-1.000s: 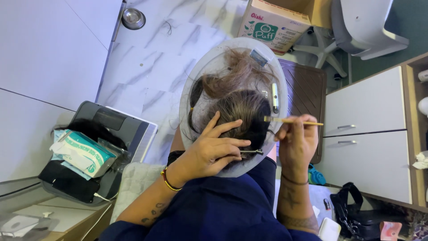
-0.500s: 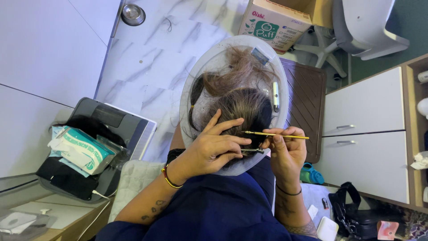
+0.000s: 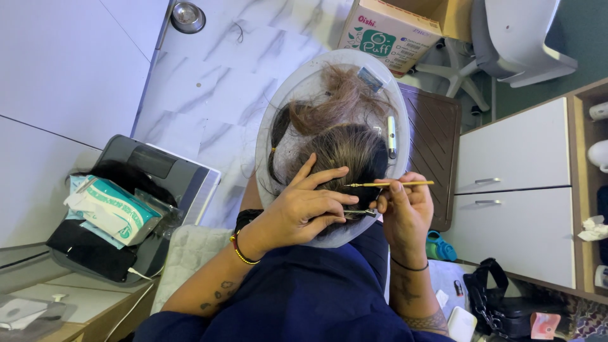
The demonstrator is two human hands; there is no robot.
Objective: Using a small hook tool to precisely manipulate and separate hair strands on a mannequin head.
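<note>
Top-down view. Work piece is a brown hairpiece (image 3: 345, 149) spread over a clear oval dome form (image 3: 272, 126), sitting centre frame above the person's lap in dark blue clothing (image 3: 304, 297).

Left hand (image 3: 301, 209): lies flat on the near part of the hairpiece, fingers spread and pressing the hair down, index finger stretched toward the far side. Grips nothing that I can see. Beaded bracelet (image 3: 239, 248) on that wrist.

Right hand (image 3: 405, 209): fingers closed in a pinch on a thin yellow-handled needle tool (image 3: 389, 184), held roughly level, tip pointing left into the hair just beside the left hand's fingertips. A small metal clip (image 3: 360, 213) sits between the two hands at the near edge of the hair; cannot tell which hand, if either, holds it.

On the form: a loose tuft of hair bunched at the far side, a silver clip (image 3: 391, 136) on the right edge, another flat clip (image 3: 370, 78) far right.

Around:
- left, a dark tray (image 3: 158, 171) with a packet of wipes (image 3: 111, 212) on it
- far, marble-pattern floor (image 3: 209, 82), a metal bowl (image 3: 187, 16), a cardboard box (image 3: 389, 35)
- right, white drawer cabinet (image 3: 513, 209), brown mat (image 3: 437, 139)
- near right, black bag (image 3: 500, 307)
</note>
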